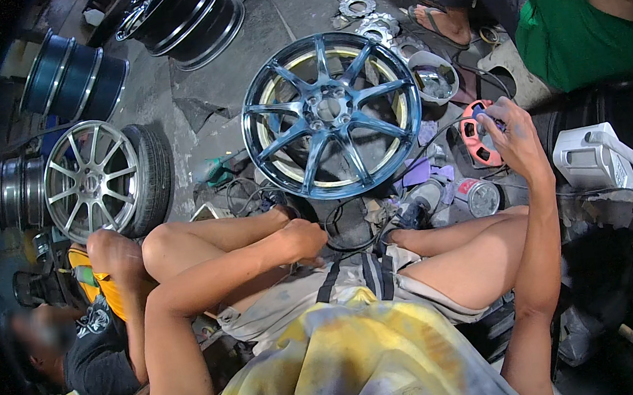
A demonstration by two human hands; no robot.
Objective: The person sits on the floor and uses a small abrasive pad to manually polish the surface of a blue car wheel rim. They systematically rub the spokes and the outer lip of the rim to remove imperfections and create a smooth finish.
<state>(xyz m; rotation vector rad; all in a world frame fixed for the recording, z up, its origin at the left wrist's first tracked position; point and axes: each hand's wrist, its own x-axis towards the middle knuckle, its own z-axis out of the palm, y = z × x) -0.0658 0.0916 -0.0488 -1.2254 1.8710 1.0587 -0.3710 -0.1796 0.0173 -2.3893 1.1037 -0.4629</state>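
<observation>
A blue, multi-spoke wheel rim (pixel 331 109) with patchy, whitish-streaked paint lies face up in front of me; a yellowish ring shows between its spokes. My right hand (pixel 512 138) is to the right of it, fingers closed around a small purple-blue piece (pixel 483 125). That piece is at a round red-orange holder (pixel 471 143), and the fingers partly cover it. My left hand (pixel 303 242) hangs curled over my lap, just below the rim and apart from it. Whatever its fingers hold, if anything, is hidden.
Purple sheets (pixel 416 173), a clear jar (pixel 478 197) and a white bucket (pixel 433 77) lie right of the rim. Further right stands a white plastic box (pixel 594 158). A silver wheel (pixel 92 181) leans at left. Co-workers sit at left and upper right; cables cross the floor.
</observation>
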